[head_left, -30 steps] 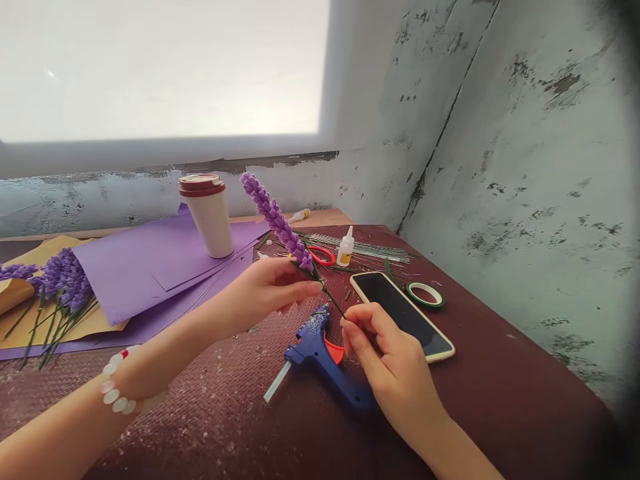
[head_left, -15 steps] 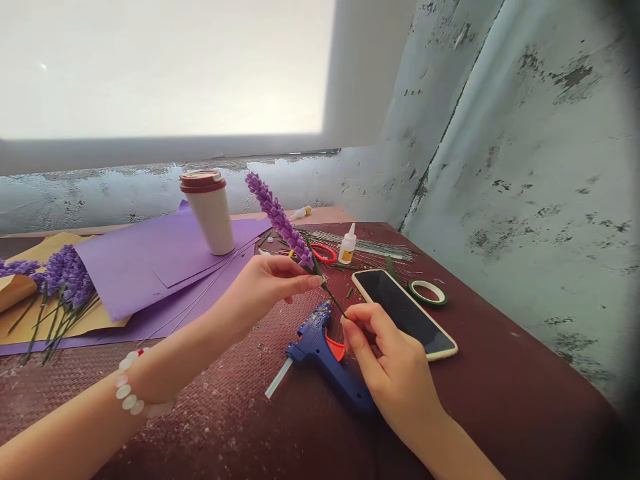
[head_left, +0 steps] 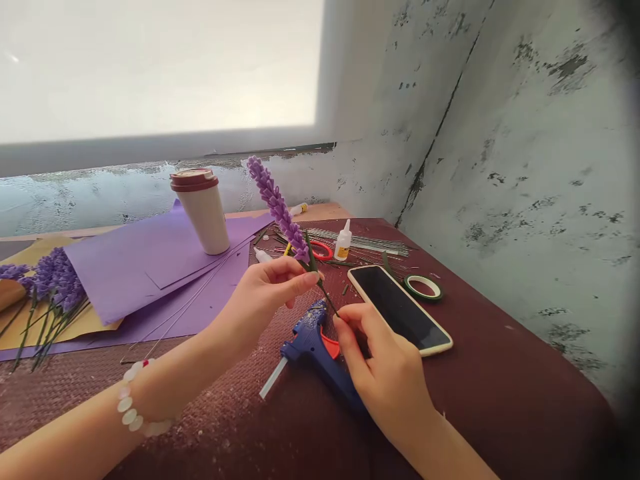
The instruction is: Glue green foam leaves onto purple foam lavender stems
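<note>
The left hand (head_left: 263,300) pinches the green stem (head_left: 326,293) just below a fully formed purple lavender spike (head_left: 276,207). The right hand (head_left: 387,373) appears to pinch the stem lower down, though its fingers hide the contact. A blue hot glue gun (head_left: 313,343) lies beneath them, mid-bench (head_left: 500,400); more lavender sprigs (head_left: 55,283) lie at the left edge. The spike now stands slightly more upright.

Two bare forearms reach in from the lower edge of the view. The left forearm (head_left: 65,443) rises toward the centre from the lower left corner, ending in a raised left hand (head_left: 263,300), its fingers (head_left: 295,280) curled inward and pinching against the thumb. The right forearm (head_left: 450,447) climbs from the lower right to a lower right hand (head_left: 387,373), its fingers (head_left: 350,343) bent, with the thumb and forefinger tips meeting. The two hands are near each other but not touching.
</note>
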Motion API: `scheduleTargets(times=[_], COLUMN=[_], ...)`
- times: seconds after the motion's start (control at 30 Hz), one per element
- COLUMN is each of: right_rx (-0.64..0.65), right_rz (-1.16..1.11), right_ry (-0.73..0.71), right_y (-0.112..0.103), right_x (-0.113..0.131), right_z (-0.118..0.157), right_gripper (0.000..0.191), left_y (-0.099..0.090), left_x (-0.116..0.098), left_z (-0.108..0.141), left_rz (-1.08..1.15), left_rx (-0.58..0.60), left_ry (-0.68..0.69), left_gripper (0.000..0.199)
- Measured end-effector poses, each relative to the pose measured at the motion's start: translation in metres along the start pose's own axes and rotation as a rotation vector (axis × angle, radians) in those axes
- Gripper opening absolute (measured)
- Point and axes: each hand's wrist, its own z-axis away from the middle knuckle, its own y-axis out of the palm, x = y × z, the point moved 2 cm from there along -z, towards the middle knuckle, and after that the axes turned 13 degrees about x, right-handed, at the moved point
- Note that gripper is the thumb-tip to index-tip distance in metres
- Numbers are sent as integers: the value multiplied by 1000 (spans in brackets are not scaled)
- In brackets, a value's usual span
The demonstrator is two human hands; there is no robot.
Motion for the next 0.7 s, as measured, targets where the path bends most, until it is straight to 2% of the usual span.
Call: scheduleTargets(times=[0.4,0.7], right_rx=[-5,-103], right_rz=[60,-9], right_ry=[-47,11], right_y=[2,-6], right_x=[2,5], right_z=[1,3], right_gripper=[11,9], left_y=[8,-1], left_x=[2,-8], left_z=[2,4], left_rz=[-55,-256], left_rx=[-17,25], left_ry=[-12,139], left_gripper=[29,10])
